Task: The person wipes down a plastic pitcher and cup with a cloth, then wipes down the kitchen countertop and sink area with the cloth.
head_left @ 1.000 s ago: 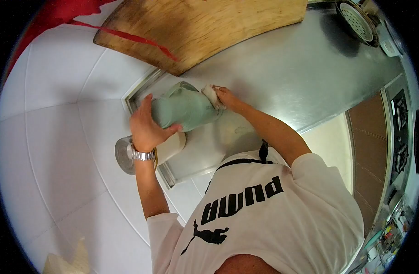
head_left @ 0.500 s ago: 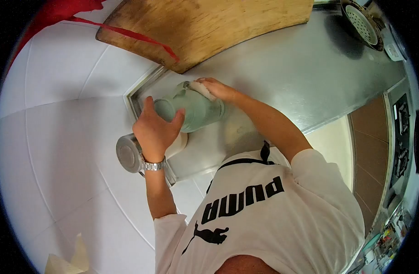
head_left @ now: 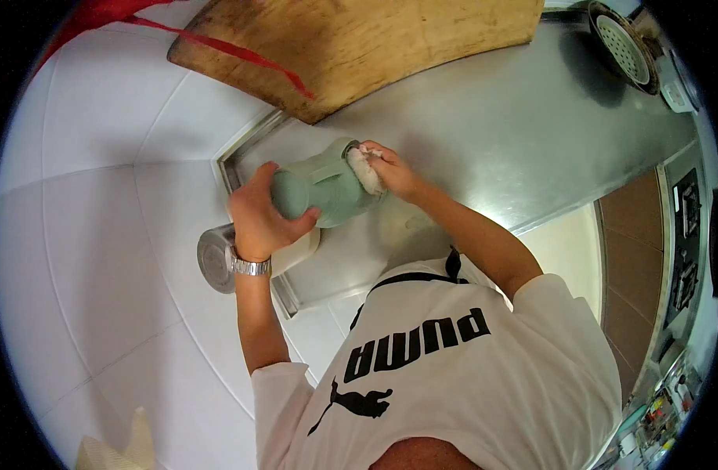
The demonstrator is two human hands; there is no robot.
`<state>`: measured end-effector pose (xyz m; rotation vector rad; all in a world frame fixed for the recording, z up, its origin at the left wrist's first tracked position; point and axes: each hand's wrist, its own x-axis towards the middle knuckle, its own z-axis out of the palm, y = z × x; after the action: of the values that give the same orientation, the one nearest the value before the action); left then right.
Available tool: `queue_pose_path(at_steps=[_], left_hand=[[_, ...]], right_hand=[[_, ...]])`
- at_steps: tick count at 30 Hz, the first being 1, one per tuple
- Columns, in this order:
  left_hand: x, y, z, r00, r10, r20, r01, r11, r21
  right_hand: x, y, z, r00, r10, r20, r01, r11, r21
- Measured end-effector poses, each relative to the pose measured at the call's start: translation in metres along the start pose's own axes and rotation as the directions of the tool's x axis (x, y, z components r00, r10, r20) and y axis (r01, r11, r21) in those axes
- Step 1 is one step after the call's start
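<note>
A pale green jug (head_left: 337, 194) with a handle on its side lies tilted over the steel counter, its round end facing left. My left hand (head_left: 261, 215), with a metal watch at the wrist, grips that round end between thumb and fingers. My right hand (head_left: 390, 168) is closed on a white cloth (head_left: 365, 171), which presses against the jug's other end. Below my left hand a container with a round metallic end (head_left: 216, 258) and a whitish body is partly hidden by the wrist and the jug.
A large wooden board (head_left: 359, 55) lies along the top of the view, with a red strip (head_left: 241, 53) hanging over it. A pan with a perforated white insert (head_left: 621, 47) stands at the far right end of the steel counter (head_left: 484, 149). A gas stove (head_left: 682, 243) is at the right.
The jug has turned, so its handle now shows on the upper side. My right hand and the cloth have shifted slightly right and down along the jug's end.
</note>
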<state>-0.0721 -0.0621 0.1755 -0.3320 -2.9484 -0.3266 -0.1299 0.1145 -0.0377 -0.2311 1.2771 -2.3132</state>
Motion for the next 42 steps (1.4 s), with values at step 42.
queue_pose_path(at_steps=[42], left_hand=[[-0.009,0.029,-0.036,0.973,-0.081,0.215,0.051,0.989,0.14]], right_hand=[[0.048,-0.032,0.006,0.984,0.09,-0.151,-0.152,0.87,-0.47]])
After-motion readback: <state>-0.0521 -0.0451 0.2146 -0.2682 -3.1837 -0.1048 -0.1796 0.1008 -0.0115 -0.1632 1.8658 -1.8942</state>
